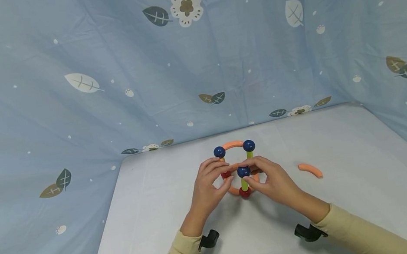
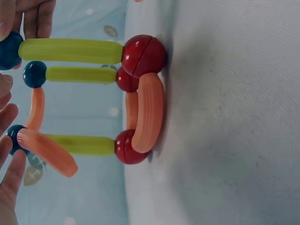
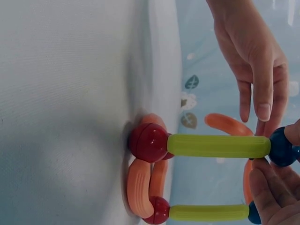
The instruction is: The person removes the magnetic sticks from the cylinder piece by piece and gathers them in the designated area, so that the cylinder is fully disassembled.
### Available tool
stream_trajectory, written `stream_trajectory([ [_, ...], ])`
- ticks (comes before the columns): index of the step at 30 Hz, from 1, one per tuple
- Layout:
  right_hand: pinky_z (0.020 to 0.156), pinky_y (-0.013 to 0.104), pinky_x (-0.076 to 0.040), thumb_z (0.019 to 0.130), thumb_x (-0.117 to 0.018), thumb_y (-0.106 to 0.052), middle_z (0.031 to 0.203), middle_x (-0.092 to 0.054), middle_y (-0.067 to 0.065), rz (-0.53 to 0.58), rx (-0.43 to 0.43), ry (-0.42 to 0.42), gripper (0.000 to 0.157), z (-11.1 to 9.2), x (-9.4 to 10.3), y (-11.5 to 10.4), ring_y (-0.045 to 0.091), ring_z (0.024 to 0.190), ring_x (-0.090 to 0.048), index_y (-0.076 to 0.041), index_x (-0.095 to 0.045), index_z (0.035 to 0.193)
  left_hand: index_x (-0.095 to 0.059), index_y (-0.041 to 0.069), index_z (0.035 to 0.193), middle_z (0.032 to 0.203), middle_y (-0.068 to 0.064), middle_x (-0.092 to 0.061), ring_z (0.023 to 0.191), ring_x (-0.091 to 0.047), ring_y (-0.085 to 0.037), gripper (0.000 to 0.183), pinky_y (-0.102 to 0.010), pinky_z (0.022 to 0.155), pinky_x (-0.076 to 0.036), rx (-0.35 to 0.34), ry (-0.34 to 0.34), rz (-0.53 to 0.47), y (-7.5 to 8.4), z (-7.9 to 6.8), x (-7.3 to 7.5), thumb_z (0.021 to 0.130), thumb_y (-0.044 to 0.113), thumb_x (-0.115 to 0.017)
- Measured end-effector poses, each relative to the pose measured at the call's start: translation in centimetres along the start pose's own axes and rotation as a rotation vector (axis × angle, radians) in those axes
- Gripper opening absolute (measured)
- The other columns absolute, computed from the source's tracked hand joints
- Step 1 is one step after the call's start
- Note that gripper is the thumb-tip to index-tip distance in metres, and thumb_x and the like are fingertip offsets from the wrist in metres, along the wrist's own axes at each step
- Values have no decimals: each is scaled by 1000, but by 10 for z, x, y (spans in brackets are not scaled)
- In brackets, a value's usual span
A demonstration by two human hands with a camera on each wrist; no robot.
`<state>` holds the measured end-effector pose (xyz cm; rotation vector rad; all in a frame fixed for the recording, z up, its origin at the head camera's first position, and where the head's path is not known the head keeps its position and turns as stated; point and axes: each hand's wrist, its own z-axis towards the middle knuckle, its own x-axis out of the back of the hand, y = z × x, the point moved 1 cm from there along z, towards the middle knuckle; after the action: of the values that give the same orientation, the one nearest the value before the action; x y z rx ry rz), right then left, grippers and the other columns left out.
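A toy frame of balls and rods stands on the white table. Red balls and orange curved rods form its lower ring; green rods rise from it to blue balls. My right hand pinches the near blue ball between thumb and fingers. My left hand reaches in at the left, fingers loosely extended, fingertips right at the left blue ball. From that ball an orange curved rod slants out with one end free. Another orange curved rod links the two far blue balls.
A loose orange curved rod lies on the white table to the right of the frame. Black wrist mounts sit at both sleeves. A blue patterned curtain hangs behind the table.
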<state>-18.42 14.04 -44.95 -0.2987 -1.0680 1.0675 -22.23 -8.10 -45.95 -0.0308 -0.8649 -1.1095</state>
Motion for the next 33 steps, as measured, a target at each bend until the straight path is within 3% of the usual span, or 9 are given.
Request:
stream_trajectory([
  [5,84,40,-59,92,-77,-14,120,-66,-5,7,-6,-5,38,1,0,-1,12,100,-66,-18,-64,127,-76,12,116,118,1,-71,125,-55,-24,29,-40,109,-45,21,-3,-5,0,-3,0,87,17,-82],
  [18,84,34,-58,92,-77,-17,117,-65,-6,3,-29,-12,37,4,0,-2,10,98,-65,-19,-65,128,-74,15,119,118,5,-70,119,-57,-19,30,-38,105,-47,77,4,-37,1,-12,-1,90,18,-79],
  [24,84,35,-58,91,-79,-14,116,-65,-6,8,-43,-11,39,6,-2,-3,11,97,-65,-18,-65,127,-70,18,129,122,6,-69,113,-60,-16,38,-33,96,-53,113,7,-108,2,-18,-5,91,16,-77],
  [27,83,39,-58,90,-79,-12,115,-65,-4,8,-49,-10,40,6,-2,-4,15,97,-66,-17,-65,127,-69,15,131,122,3,-69,110,-65,-19,41,-31,89,-56,135,-3,-184,3,-20,-9,91,14,-78],
  [33,82,37,-58,91,-78,-10,114,-64,-2,26,-29,-17,39,7,-3,-3,20,96,-67,-14,-65,128,-70,9,125,119,-4,-71,98,-70,-24,34,-31,88,-58,245,-50,-283,6,-22,-17,93,16,-77],
])
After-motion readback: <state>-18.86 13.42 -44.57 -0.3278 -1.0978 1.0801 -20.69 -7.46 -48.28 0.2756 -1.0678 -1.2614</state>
